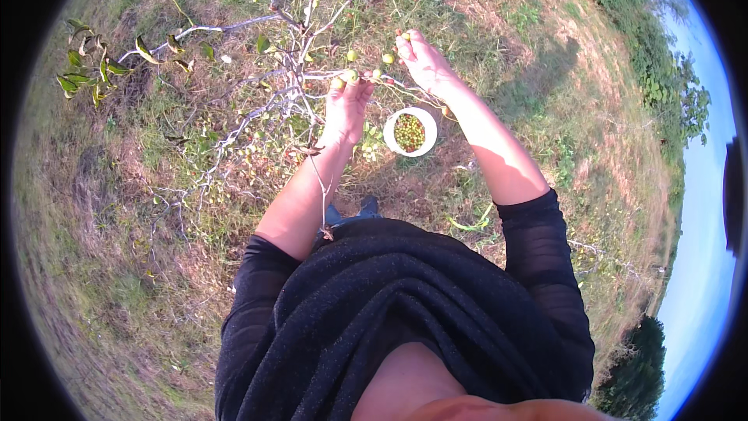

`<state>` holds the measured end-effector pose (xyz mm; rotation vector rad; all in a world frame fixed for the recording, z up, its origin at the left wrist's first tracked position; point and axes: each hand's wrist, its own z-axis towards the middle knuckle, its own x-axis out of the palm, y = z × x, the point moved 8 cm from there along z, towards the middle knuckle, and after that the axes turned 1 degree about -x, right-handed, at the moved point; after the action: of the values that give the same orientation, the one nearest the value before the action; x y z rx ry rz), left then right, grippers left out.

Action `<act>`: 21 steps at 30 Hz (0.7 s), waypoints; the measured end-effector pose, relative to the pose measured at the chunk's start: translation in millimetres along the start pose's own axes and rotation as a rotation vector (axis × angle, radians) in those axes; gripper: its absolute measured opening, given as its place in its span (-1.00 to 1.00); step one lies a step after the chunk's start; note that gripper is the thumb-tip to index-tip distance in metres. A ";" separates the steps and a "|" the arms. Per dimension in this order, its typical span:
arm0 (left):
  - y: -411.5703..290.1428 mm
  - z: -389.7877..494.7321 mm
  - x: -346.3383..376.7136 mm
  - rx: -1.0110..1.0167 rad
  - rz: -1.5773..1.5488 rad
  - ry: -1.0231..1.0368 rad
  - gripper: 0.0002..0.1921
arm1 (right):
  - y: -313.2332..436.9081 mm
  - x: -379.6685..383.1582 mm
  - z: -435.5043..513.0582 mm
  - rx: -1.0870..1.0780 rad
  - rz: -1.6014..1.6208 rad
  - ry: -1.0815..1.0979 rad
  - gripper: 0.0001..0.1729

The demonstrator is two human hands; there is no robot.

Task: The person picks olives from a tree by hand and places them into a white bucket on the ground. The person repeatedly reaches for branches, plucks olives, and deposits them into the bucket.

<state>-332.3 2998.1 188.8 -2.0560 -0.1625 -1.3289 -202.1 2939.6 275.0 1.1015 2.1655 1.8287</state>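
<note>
My left hand [347, 108] is at a thin fruiting branch, its fingers closed around round yellow-green fruits [352, 75]. Whether it also grips the branch is hidden by the fingers. My right hand [425, 67] is raised a little farther out, to the right, with a small fruit [406, 37] at its fingertips. Another green fruit [388, 58] hangs between the two hands, and one more green fruit [352, 55] is just beyond my left fingers. Below and between my forearms, a round white bucket [433, 133] holds many small green and reddish fruits [409, 133].
Pale bare branches [234, 24] spread to the left and upward, some bearing curled leaves [76, 73]. A thin twig [320, 178] crosses before my left forearm. Fallen fruits [257, 152] lie in the dry grass. Green bushes [648, 41] line the right side.
</note>
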 end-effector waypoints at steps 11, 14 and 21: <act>5.9 4.8 0.6 -0.007 0.043 0.019 -0.90 | -10.8 -12.9 16.1 -0.020 -0.116 0.148 -0.59; 6.9 7.7 0.4 -0.004 0.002 0.013 -0.89 | -2.9 -14.6 17.5 -0.096 0.012 0.108 -0.60; 8.5 10.6 4.4 -0.002 -0.005 0.028 -0.91 | 4.6 -11.8 1.1 -0.062 0.065 -0.087 -0.65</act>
<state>-318.4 2996.8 185.9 -2.0388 -0.1537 -1.3603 -190.8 2933.8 274.5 1.2272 2.0349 1.8245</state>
